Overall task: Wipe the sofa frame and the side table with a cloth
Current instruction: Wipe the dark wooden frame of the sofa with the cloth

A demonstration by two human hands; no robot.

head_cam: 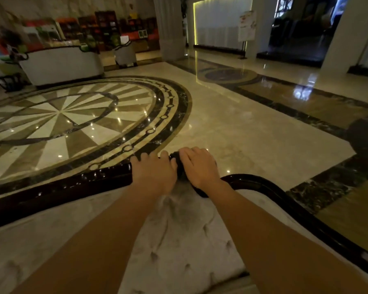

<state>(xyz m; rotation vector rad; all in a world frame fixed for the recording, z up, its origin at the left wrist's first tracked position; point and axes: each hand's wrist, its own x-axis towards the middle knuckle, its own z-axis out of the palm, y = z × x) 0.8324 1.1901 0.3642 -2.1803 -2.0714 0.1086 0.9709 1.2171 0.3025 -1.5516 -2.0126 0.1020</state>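
Two-handed job, lower centre of frame. Gripping the sofa frame (72, 185) with the left hand (153, 175), fingers curled over the glossy rail. Pinning what looks like a dark bunched cloth (176, 164) with the right hand (200, 168) just beside, fingers wrapped over it. Runs left-to-right, so probably sliding sideways along it next.

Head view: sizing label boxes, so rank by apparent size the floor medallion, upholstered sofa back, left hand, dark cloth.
Tied: floor medallion and upholstered sofa back; nearness inflates the back
left hand
dark cloth, mostly covered
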